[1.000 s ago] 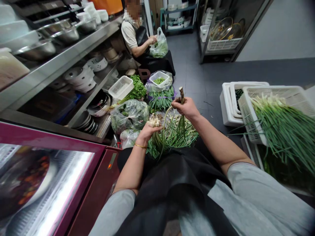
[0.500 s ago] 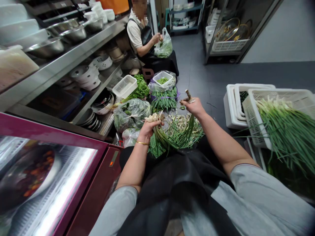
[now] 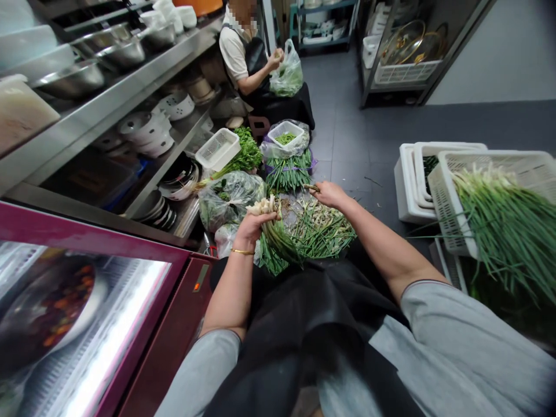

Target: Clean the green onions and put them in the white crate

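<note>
My left hand [image 3: 252, 226] is closed around a bunch of spring onions [image 3: 275, 231], their white root ends bunched above my thumb and the green leaves hanging down toward my lap. To the right, apart from the bunch, my right hand [image 3: 328, 194] is closed on a thin brown stick-like thing [image 3: 311, 187]. It points left; its exact kind is unclear. Below both hands, a pile of green leaves and pale trimmings [image 3: 324, 229] covers the floor.
Ahead are tied greens [image 3: 289, 174], a small white basket [image 3: 285, 136] and a bagged vegetable bundle [image 3: 232, 200]. A co-worker [image 3: 247, 63] sits beyond, handling a plastic bag [image 3: 287, 72]. Steel shelving [image 3: 143, 75] lines the left; a crate of spring onions [image 3: 456, 220] stands right.
My right hand has lowered and moved slightly left, and the brown thing now points left. Long green leaves that hung beneath it are gone. My left hand has shifted slightly left with the bunch.
</note>
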`<move>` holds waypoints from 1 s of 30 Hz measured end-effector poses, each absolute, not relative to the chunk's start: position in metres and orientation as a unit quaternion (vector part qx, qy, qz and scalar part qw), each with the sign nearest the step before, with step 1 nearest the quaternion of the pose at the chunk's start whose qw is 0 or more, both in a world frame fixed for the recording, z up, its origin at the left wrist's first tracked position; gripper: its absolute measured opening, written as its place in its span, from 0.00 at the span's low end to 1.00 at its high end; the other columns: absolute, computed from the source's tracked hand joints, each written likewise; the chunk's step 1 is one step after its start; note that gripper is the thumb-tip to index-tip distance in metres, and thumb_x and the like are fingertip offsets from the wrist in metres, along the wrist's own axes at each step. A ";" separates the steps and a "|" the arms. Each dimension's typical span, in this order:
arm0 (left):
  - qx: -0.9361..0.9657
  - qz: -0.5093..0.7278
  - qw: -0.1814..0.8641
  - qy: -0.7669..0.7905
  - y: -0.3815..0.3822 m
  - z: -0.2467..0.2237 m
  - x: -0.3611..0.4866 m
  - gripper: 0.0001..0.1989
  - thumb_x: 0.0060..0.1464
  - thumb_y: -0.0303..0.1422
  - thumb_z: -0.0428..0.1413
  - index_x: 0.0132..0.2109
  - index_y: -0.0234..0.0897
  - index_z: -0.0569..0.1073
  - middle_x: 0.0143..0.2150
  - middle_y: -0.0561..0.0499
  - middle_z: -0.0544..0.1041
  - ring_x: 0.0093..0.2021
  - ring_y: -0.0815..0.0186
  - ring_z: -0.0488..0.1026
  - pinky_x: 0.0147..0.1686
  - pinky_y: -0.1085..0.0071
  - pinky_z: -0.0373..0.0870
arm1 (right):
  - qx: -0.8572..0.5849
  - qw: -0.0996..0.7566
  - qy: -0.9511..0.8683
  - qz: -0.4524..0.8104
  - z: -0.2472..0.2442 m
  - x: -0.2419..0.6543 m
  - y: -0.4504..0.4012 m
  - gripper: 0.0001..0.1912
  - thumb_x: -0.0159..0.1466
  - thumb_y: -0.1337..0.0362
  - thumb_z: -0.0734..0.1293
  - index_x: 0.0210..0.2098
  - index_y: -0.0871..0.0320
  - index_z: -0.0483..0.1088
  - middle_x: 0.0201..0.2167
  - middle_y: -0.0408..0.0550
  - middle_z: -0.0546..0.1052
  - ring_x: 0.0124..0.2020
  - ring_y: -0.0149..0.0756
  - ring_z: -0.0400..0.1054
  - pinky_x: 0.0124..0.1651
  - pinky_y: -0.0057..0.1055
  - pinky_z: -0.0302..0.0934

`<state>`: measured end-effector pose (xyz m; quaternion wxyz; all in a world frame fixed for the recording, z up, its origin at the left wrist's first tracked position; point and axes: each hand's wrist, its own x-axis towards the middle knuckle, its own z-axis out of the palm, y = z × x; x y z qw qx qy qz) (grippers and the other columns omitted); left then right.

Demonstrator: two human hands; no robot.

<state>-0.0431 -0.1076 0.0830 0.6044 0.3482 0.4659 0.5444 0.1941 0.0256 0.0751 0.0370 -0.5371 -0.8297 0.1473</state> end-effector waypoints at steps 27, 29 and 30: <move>0.351 0.579 0.556 0.482 -0.092 0.073 0.000 0.18 0.28 0.32 0.70 0.28 0.31 0.73 0.25 0.54 0.73 0.24 0.71 0.68 0.24 0.73 0.68 | -0.377 0.272 -0.697 0.546 0.125 0.169 -0.006 0.14 0.58 0.57 0.71 0.37 0.59 0.69 0.30 0.49 0.77 0.27 0.34 0.73 0.29 0.30 0.68; 0.331 0.580 0.560 0.490 -0.093 0.073 -0.004 0.18 0.27 0.32 0.71 0.28 0.31 0.73 0.24 0.54 0.73 0.23 0.71 0.68 0.23 0.73 0.69 | -0.453 0.211 -0.779 0.378 0.116 0.178 0.000 0.07 0.60 0.63 0.70 0.36 0.61 0.73 0.37 0.55 0.77 0.37 0.41 0.75 0.40 0.37 0.69; 0.327 0.579 0.562 0.492 -0.094 0.073 -0.006 0.18 0.27 0.32 0.71 0.28 0.31 0.73 0.24 0.54 0.72 0.23 0.71 0.68 0.22 0.73 0.69 | -0.486 0.181 -0.805 0.286 0.111 0.182 0.001 0.05 0.60 0.66 0.69 0.34 0.61 0.75 0.39 0.57 0.77 0.41 0.45 0.74 0.44 0.40 0.67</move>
